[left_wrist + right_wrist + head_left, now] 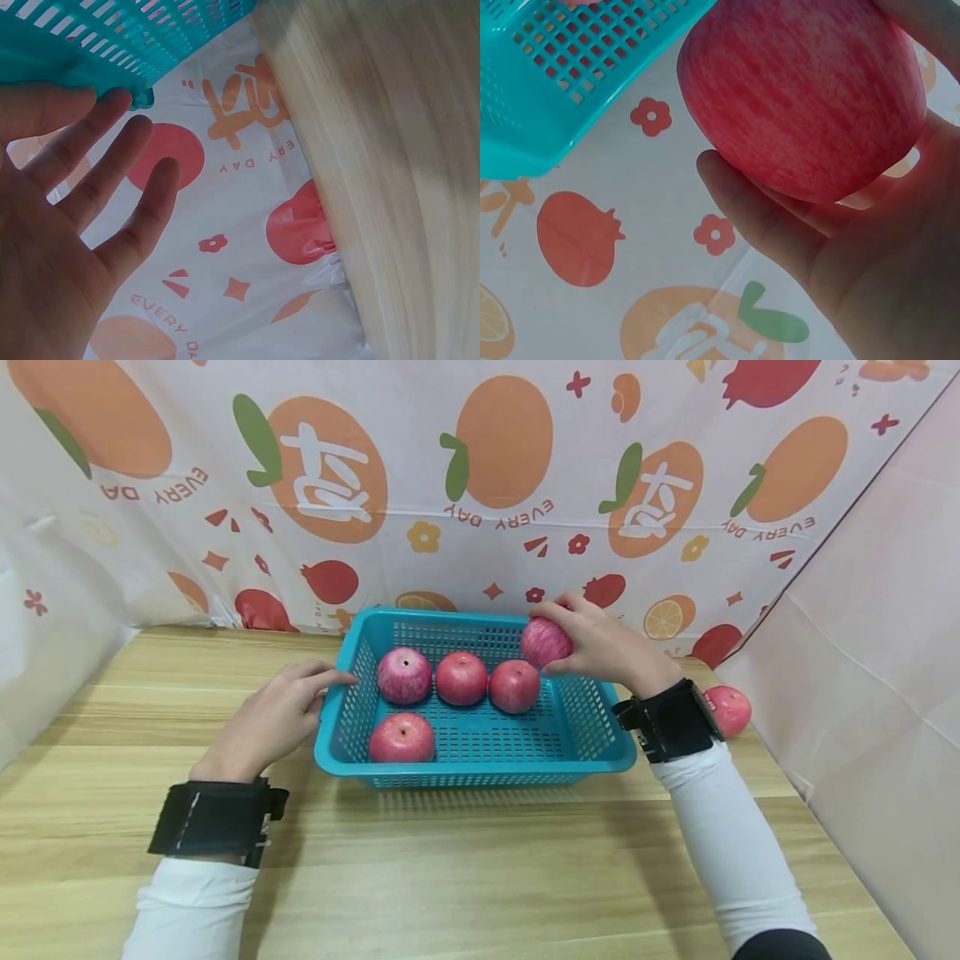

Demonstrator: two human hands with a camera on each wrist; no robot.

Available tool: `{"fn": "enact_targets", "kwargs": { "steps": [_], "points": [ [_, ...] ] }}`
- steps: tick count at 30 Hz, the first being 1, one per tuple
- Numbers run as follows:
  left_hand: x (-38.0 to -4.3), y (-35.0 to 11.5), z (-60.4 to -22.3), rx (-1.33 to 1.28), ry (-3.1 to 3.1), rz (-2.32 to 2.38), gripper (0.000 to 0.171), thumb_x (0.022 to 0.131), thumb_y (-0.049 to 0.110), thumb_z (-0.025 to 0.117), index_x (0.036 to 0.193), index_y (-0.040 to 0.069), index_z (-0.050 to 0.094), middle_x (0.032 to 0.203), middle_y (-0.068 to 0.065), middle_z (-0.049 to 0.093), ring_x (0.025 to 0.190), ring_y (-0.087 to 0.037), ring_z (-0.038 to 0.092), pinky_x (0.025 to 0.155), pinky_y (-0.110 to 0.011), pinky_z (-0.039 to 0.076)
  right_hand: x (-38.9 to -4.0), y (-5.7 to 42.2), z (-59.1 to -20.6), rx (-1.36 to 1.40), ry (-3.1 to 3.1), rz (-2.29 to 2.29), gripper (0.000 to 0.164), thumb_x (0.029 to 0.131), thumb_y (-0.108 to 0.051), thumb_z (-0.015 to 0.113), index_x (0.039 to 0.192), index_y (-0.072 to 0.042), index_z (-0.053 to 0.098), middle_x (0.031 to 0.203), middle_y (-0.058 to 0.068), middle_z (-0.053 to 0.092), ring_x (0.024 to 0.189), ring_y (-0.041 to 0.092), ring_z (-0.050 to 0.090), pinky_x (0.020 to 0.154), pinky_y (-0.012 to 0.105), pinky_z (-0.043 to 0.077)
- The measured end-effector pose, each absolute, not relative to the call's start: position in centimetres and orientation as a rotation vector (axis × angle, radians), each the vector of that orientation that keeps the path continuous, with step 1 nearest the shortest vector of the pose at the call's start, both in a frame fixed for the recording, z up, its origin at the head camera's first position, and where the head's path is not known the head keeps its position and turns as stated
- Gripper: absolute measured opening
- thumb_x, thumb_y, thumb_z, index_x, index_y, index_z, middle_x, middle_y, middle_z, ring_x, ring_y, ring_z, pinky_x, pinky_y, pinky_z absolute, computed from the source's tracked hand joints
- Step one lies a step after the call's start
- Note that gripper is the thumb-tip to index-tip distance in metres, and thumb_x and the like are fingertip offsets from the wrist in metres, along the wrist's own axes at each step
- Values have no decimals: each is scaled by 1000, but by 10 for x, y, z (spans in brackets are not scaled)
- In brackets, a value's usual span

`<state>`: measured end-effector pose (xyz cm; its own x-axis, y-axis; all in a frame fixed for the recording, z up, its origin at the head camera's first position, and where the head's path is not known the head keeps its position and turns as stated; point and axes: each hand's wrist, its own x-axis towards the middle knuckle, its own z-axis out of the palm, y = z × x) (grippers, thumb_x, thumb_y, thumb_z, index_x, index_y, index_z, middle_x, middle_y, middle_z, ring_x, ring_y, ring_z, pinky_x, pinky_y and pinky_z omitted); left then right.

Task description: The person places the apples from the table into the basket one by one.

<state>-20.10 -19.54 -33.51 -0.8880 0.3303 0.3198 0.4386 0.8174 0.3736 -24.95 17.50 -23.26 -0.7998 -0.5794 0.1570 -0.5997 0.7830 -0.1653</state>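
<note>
A blue-green plastic basket stands on the wooden table with several red apples inside, among them a streaked apple at the left. My left hand holds the basket's left rim, one finger reaching over it; in the left wrist view the other fingers spread outside the wall. My right hand grips a pinkish-red apple above the basket's back right corner. In the right wrist view the fingers of this hand wrap around the apple, clear of the basket.
Another apple, bearing a small label, lies on the table to the right of the basket, partly behind the right wrist strap. A fruit-printed white cloth hangs behind the table. A pale wall borders the right side.
</note>
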Motion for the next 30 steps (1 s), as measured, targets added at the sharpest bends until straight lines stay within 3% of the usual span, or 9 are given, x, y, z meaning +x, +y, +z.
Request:
{"fn": "enact_targets", "kwargs": {
  "steps": [30],
  "points": [
    [-202, -196, -333, -608, -2763, -628, 39, 80, -1, 60, 118, 10, 58, 122, -19, 49, 111, -37, 40, 79, -59, 46, -251, 141, -259, 1106, -3010, 264, 66, 70, -32, 75, 127, -20, 46, 114, 6, 42, 99, 23, 42, 75, 38, 51]
  ]
}}
